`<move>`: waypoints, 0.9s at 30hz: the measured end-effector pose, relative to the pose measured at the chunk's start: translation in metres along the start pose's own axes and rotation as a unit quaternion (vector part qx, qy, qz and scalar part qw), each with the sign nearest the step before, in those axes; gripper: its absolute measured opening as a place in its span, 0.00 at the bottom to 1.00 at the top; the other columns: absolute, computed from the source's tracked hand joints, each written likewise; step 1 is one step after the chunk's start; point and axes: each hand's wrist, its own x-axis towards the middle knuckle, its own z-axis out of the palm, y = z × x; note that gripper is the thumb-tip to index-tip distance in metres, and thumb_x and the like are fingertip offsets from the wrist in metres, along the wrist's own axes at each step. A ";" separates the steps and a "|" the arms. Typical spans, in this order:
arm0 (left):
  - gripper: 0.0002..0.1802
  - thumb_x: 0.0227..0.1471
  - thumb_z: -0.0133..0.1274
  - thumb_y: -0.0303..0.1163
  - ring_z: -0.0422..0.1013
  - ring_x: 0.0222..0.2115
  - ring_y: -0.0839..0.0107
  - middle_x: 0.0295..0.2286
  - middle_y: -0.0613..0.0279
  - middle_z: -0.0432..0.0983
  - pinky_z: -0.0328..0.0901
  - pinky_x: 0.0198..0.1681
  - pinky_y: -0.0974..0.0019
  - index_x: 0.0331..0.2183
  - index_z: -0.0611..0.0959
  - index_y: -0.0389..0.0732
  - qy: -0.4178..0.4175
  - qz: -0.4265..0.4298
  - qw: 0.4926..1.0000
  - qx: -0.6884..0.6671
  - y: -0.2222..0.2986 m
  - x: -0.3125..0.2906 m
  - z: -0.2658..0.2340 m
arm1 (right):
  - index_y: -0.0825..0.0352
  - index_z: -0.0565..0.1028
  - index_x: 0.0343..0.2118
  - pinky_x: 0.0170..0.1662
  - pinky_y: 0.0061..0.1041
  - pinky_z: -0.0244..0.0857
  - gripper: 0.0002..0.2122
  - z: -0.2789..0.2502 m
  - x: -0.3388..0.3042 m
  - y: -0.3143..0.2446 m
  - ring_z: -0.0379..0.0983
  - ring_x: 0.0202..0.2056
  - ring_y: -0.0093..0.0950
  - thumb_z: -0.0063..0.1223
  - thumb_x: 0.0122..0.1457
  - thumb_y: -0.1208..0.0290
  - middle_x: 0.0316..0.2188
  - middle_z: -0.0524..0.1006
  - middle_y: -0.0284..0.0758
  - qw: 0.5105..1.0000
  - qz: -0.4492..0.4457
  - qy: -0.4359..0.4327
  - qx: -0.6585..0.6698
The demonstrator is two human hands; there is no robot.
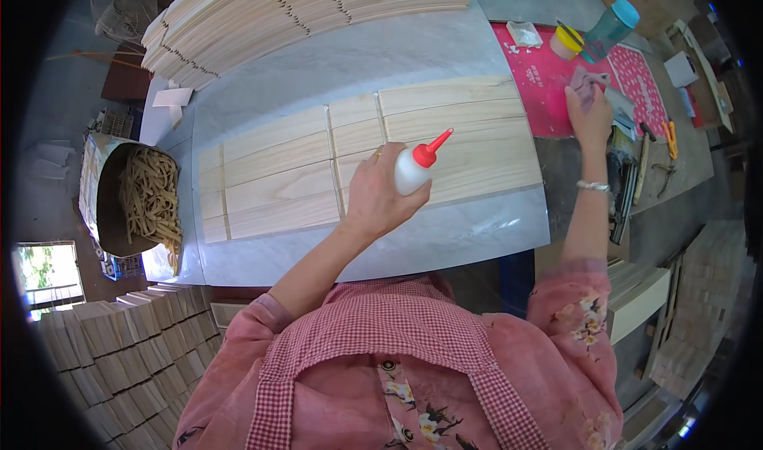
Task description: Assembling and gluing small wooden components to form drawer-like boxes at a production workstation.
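My left hand (375, 189) is wrapped round a white squeeze bottle (410, 173) with a red pointed nozzle, tilted up and to the right. Under it lie pale wooden boards (461, 144), set edge to edge as a panel with narrow grooves running across. Out to the right, my right hand (589, 116) has its fingers closed on a crumpled mauve cloth (586, 84), over a pink sheet (548, 81). Beyond the cloth stand a tub with a yellow rim (565, 43) and a teal drinking bottle (610, 30).
Thin boards are stacked (310, 5) at the table's far edge. To the left, a box (99, 188) holds tan bands (151, 192). Right of my right hand lie a hammer (642, 160), a black tool (622, 196) and an orange-handled tool (671, 142). More wood stacks (127, 347) stand at lower left.
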 end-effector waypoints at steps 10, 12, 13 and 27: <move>0.31 0.54 0.59 0.35 0.70 0.39 0.68 0.44 0.53 0.73 0.68 0.40 0.66 0.57 0.72 0.36 -0.038 -0.271 0.779 -0.563 0.020 -0.005 0.021 | 0.69 0.65 0.56 0.43 0.28 0.70 0.27 -0.118 -0.208 -0.180 0.72 0.42 0.31 0.61 0.55 0.67 0.47 0.72 0.42 0.695 0.062 -0.306 0.648; 0.31 0.57 0.57 0.37 0.70 0.43 0.67 0.47 0.53 0.72 0.68 0.44 0.66 0.59 0.70 0.36 -0.092 -0.283 0.783 -0.546 0.017 -0.009 0.026 | 0.68 0.64 0.56 0.39 0.27 0.71 0.26 -0.121 -0.211 -0.175 0.71 0.41 0.31 0.60 0.56 0.66 0.46 0.71 0.41 0.704 0.129 -0.269 0.645; 0.31 0.58 0.56 0.38 0.70 0.45 0.66 0.48 0.52 0.71 0.68 0.46 0.65 0.60 0.69 0.37 -0.121 -0.286 0.784 -0.537 0.016 -0.011 0.029 | 0.67 0.64 0.55 0.37 0.26 0.71 0.26 -0.122 -0.211 -0.172 0.71 0.40 0.31 0.59 0.56 0.66 0.45 0.71 0.40 0.708 0.163 -0.247 0.641; 0.59 0.42 0.64 0.62 0.41 0.69 0.49 0.67 0.45 0.44 0.44 0.67 0.40 0.63 0.60 0.33 -0.203 0.154 0.939 0.230 -0.008 0.029 0.051 | 0.70 0.74 0.45 0.40 0.30 0.69 0.23 -0.050 -0.058 -0.026 0.73 0.35 0.33 0.62 0.56 0.55 0.39 0.77 0.44 0.883 0.206 0.004 0.422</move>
